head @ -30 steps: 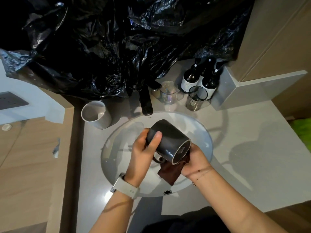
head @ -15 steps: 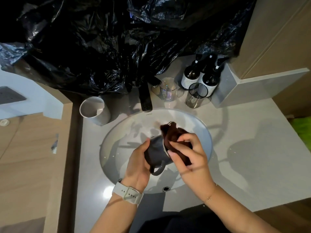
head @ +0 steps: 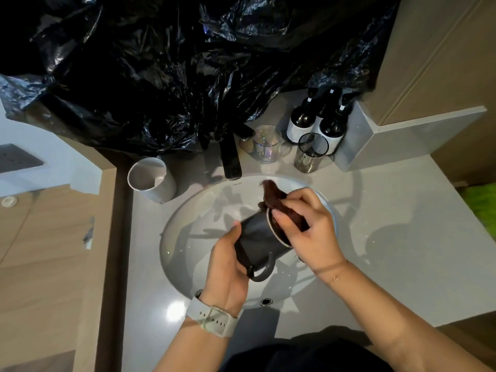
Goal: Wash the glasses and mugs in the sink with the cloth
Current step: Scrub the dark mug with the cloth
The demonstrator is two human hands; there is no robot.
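Head view: over the white sink (head: 185, 237), the left hand (head: 228, 267) wraps its fingers round the dark mug (head: 259, 238), tipped on its side, handle down, mouth toward the right hand (head: 306, 226). That hand's fingers curl round the brown cloth (head: 276, 201), pushing it into the mug's mouth; how deep it goes is hidden. Behind the basin, a clear glass (head: 265, 143) and a smoky glass (head: 308, 154) stand near the black tap (head: 230, 159); a white cup (head: 150, 179) stands left. Black plastic sheeting (head: 161, 63) hides the wall behind.
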